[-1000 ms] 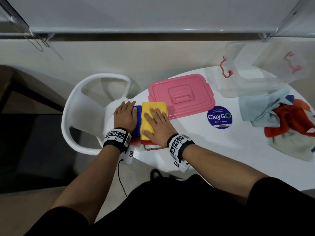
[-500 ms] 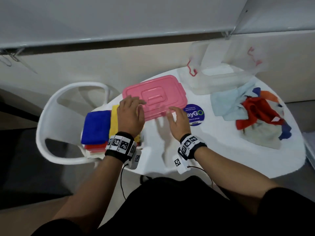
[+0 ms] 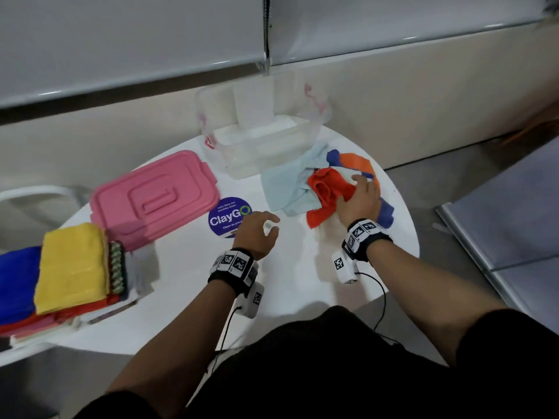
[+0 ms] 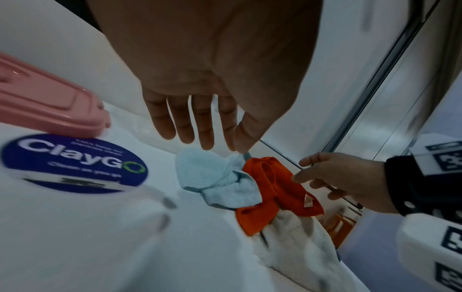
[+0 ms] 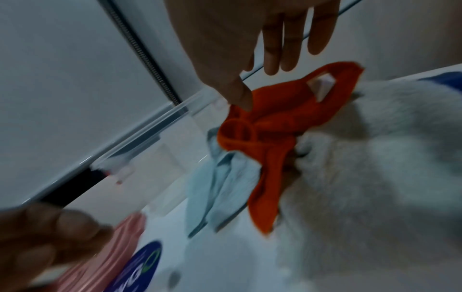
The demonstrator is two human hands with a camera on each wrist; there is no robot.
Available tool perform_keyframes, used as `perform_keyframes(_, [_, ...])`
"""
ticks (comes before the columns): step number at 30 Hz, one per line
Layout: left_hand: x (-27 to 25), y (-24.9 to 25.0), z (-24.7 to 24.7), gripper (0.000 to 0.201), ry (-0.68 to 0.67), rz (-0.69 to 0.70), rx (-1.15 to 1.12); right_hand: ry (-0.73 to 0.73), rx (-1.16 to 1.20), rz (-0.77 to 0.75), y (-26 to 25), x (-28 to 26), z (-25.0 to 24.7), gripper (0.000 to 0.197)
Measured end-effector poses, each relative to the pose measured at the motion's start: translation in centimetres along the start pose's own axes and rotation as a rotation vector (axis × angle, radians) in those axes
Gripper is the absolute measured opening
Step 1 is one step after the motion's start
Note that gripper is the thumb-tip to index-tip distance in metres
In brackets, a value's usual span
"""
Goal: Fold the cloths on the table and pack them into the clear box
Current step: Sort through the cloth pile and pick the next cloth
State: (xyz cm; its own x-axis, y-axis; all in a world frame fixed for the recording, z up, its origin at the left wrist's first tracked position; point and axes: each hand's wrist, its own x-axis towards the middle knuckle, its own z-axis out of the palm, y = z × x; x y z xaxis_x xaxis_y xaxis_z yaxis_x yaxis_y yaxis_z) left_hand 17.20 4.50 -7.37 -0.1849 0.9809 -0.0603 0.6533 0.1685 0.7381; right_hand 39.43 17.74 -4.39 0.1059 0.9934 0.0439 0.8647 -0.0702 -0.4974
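Purple round sticker [image 3: 230, 217] reading "ClayGo" on white table [image 3: 187, 285]; left hand [image 3: 257, 234] hovering beside it, fingers relaxed, empty; right hand [image 3: 358, 198] spread over orange cloth [image 3: 325, 189] in heap beside clear box [image 3: 260, 140]

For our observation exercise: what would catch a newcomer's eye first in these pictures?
The bright orange cloth in the crumpled pile at the table's right, with the right hand over it. Next, the pink lid left of centre, and the yellow folded cloth topping the stack at far left.
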Motion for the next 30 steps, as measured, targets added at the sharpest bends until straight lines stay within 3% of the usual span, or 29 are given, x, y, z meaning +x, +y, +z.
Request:
perform_keyframes(3, [1.9, 2.2, 2.0, 0.030, -0.062, -0.089, -0.024, -0.083, -0.061, 0.080, 2.0, 3.2, -0.6, 0.060])
perform_keyframes(7, [4.8, 5.1, 3.6, 0.031, -0.131, -0.093, 0.017, -0.209, -0.149, 0.040, 2.9, 5.1, -0.1, 0.022])
perform_keyframes(12, [10.0, 9.0, 4.6, 0.061, -0.123, -0.048, 0.001, -0.138, 0.309, -0.086, 2.4, 4.5, -0.3, 0.014])
perform_keyframes(14, [11.9, 10.7, 4.6, 0.071, -0.118, 0.018, 0.096, -0.166, 0.451, -0.124, 1.6, 4.0, -1.4, 0.015])
perform_keyframes(16, [13.9, 12.3, 4.4, 0.063, -0.117, 0.084, 0.254, -0.176, 0.528, -0.149, 0.6, 4.0, -3.0, 0.015])
perform_keyframes(19, [15.8, 13.9, 3.5, 0.033, -0.084, 0.101, 0.362, -0.120, 0.619, -0.216, -0.8, 4.8, -5.8, 0.016])
perform_keyframes(23, [15.5, 15.2, 1.3, 0.018, -0.001, 0.042, 0.084, -0.074, 0.671, -0.250, -3.4, 5.2, -9.7, 0.014])
perform_keyframes(26, [14.4, 15.6, -1.3, 0.025, 0.143, -0.048, -0.137, -0.086, 0.707, -0.227, -4.9, 4.5, -12.3, 0.008])
perform_keyframes(28, [13.3, 15.6, -3.8, 0.027, 0.239, -0.077, -0.224, -0.143, 0.693, -0.232, -5.7, 3.9, -13.5, 0.025])
perform_keyframes(30, [12.1, 15.1, -6.8, 0.027, 0.294, -0.066, -0.215, -0.190, 0.596, -0.242, -6.3, 3.4, -14.3, 0.030])
